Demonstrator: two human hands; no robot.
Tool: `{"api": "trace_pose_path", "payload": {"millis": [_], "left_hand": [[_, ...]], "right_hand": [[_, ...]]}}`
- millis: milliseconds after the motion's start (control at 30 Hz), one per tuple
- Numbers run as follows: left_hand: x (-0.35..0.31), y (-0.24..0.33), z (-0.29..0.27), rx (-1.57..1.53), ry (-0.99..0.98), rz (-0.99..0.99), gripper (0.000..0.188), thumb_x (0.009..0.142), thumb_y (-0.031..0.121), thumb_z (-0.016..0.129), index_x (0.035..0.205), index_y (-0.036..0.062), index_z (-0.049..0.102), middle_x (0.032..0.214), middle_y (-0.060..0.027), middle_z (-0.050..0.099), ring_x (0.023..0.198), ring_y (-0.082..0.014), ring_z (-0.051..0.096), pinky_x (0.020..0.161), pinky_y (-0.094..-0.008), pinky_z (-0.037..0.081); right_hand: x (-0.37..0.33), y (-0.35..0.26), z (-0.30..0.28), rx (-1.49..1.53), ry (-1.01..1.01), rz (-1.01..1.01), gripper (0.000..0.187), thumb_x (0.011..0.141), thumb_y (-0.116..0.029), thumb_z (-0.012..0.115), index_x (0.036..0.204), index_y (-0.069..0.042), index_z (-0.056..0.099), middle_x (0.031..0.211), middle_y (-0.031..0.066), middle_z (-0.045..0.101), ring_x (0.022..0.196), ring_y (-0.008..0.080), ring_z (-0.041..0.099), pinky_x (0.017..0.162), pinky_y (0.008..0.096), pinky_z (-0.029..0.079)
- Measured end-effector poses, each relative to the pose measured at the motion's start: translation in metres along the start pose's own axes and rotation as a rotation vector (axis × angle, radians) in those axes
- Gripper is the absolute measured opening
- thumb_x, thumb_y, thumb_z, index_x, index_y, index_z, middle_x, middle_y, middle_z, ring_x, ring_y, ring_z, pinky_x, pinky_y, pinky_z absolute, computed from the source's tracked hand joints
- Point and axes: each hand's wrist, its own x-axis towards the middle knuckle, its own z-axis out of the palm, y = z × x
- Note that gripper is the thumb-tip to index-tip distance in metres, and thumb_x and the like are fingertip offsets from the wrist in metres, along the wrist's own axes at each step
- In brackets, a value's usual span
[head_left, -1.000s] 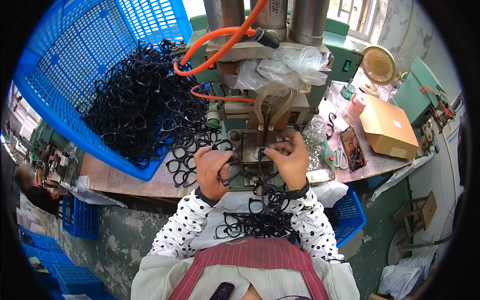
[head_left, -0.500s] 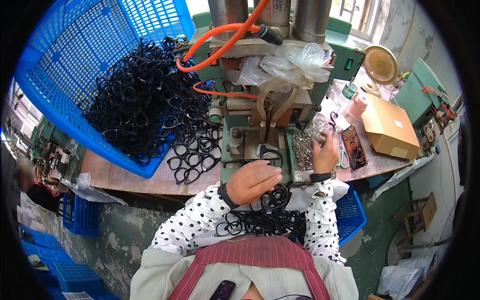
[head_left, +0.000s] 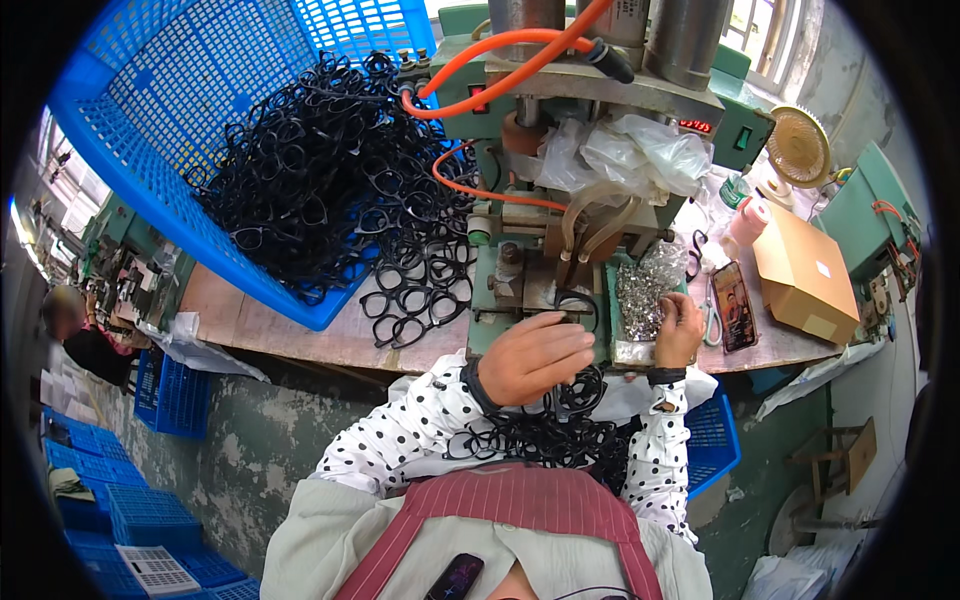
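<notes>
My left hand is palm down in front of the press, its fingers together over a black eyeglass frame. It seems to grip that frame at the press fixture; the thumb side and part of the frame are hidden under it. At the near right side of a green-edged tray heaped with small shiny metal parts is my right hand. Its thumb and fingers are curled together; whatever they pinch is too small to make out. More black eyeglass frames lie on my lap below the hands.
A blue basket piled with black frames leans at the left, some spilling onto the table. The green press stands ahead with orange hoses. Scissors, a phone and a cardboard box are at the right.
My right hand has drawn back from the clear bag toward the tray's near edge, fingers curling. The left hand stays at the press. The whole view has shifted somewhat.
</notes>
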Motion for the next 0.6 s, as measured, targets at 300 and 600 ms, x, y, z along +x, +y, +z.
{"api": "trace_pose_path", "payload": {"millis": [300,600], "left_hand": [[-0.076,-0.114,-0.004,0.391,0.186,-0.928,0.009,0.091,0.008,0.055,0.093,0.0011,0.061,0.088,-0.0175,0.057,0.081,-0.0354,0.060,0.070,-0.0431,0.048],[-0.098,-0.121,0.004,0.669,-0.300,-1.243,0.021,0.086,0.026,0.066,0.098,0.0115,0.057,0.100,-0.0169,0.052,0.080,-0.0399,0.063,0.065,-0.0505,0.051]], "right_hand": [[-0.003,-0.002,-0.001,0.005,0.070,-0.032,0.008,0.083,-0.015,0.071,0.091,-0.015,0.072,0.082,0.0044,0.066,0.082,0.0242,0.059,0.078,0.0369,0.043],[0.000,-0.009,-0.005,0.037,0.017,-0.022,0.010,0.077,-0.011,0.074,0.086,-0.015,0.071,0.081,0.0041,0.067,0.083,0.0242,0.059,0.078,0.0376,0.044]]}}
